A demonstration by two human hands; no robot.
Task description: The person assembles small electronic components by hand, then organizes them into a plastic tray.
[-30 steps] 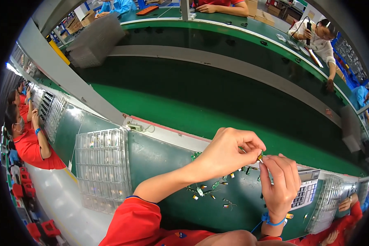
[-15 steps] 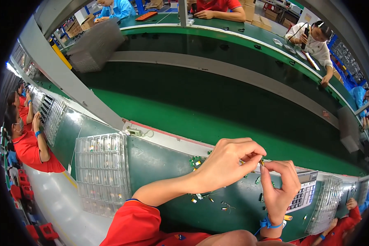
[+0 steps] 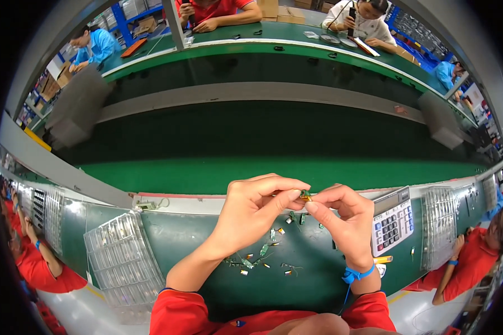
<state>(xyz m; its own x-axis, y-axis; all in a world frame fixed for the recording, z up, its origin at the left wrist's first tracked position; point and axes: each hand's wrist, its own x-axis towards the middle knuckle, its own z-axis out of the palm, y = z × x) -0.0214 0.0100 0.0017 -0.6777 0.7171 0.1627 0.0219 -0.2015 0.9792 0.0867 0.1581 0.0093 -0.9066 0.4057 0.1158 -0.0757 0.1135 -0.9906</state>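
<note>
My left hand (image 3: 251,215) and my right hand (image 3: 343,220) meet above the green bench, fingertips pinched together on one tiny green and yellow electronic part (image 3: 305,195). Both hands hold it from opposite sides. Below them several small loose parts (image 3: 260,254) with thin leads lie scattered on the dark green mat (image 3: 207,234). A blue strap (image 3: 355,274) circles my right wrist. Red sleeves cover my upper arms.
A clear compartment tray (image 3: 123,259) lies at the left, another (image 3: 440,226) at the right. A grey calculator (image 3: 393,220) sits right of my hands. A green conveyor belt (image 3: 207,170) runs beyond the bench. Other workers sit across it and on both sides.
The view has swung to centre on the bench. My hands have come closer together and now both pinch the small part, with the left fingers reaching further across to the right hand.
</note>
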